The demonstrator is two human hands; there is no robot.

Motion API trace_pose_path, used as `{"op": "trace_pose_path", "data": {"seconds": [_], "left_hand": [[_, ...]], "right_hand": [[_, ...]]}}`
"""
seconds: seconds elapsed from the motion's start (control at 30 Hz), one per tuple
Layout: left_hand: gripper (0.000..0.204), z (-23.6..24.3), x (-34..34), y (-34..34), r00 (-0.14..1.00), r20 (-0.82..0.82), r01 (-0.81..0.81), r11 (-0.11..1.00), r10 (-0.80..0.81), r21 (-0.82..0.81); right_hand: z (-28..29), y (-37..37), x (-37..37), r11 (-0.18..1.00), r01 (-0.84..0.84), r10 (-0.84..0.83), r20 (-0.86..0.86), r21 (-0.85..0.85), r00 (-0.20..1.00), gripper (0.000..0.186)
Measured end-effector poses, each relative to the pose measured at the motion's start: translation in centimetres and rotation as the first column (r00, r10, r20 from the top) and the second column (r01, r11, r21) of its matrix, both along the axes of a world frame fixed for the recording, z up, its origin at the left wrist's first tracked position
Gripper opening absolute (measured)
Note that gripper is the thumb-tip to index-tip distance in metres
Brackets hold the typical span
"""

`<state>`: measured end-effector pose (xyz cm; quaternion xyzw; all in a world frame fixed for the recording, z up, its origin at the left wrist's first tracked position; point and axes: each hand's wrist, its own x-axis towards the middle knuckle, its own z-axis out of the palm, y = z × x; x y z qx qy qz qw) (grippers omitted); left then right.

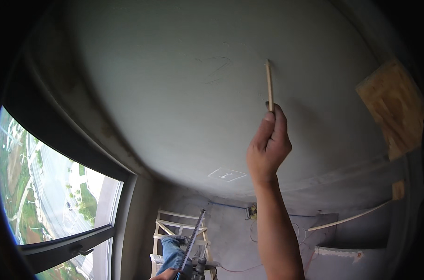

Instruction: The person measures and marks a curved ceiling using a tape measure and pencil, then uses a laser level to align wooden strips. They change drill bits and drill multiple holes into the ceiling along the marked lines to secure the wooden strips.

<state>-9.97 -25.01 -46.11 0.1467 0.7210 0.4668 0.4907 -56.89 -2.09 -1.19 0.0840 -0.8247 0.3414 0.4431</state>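
My right hand [270, 145] is raised toward a pale plastered surface [174, 107]. Thumb and fingers pinch a slim, light wooden pencil [270, 86], its tip pointing up and at or very near the plaster. At the bottom edge, my left hand [165, 275] shows only in part, with its fingers mostly cut off by the frame. From it a tape measure [192, 241] with a marked blade reaches up and to the right. On the plaster are a faint curved pencil line and a small white outlined drawing [227, 175].
A leg in blue jeans [172, 252] is beside a wooden ladder [177, 215]. To the left is a dark-framed window [123, 205] with a handle. A wooden board [394, 105] is at the right, with a thin strip [352, 220] below. Loose cables hang near a wall box [253, 211].
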Motion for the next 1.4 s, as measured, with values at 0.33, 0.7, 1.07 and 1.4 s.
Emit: {"op": "trace_pose_path", "data": {"seconds": [0.33,0.7,1.07,1.4], "left_hand": [[0.036,-0.9,-0.3,-0.2,0.999,0.049,-0.005,0.99,-0.002,0.139],[0.035,-1.1,-0.5,0.3,0.989,0.145,-0.039,0.996,0.028,0.076],[0.034,-1.5,-3.0,1.4,0.961,0.272,-0.054,0.998,0.043,0.033],[0.034,-1.9,-3.8,2.6,0.941,0.335,-0.051,0.999,0.046,0.006]], "right_hand": [[-3.7,2.4,0.4,0.981,-0.001,0.019,-0.091,0.192,0.996,0.02],[-3.8,2.0,0.6,0.981,0.021,-0.025,0.018,0.193,1.0,0.021],[-2.9,6.9,3.3,0.988,0.085,-0.076,0.072,-0.128,0.994,0.019],[-3.4,9.4,3.8,0.984,0.178,-0.176,0.117,-0.008,0.977,0.02]]}}
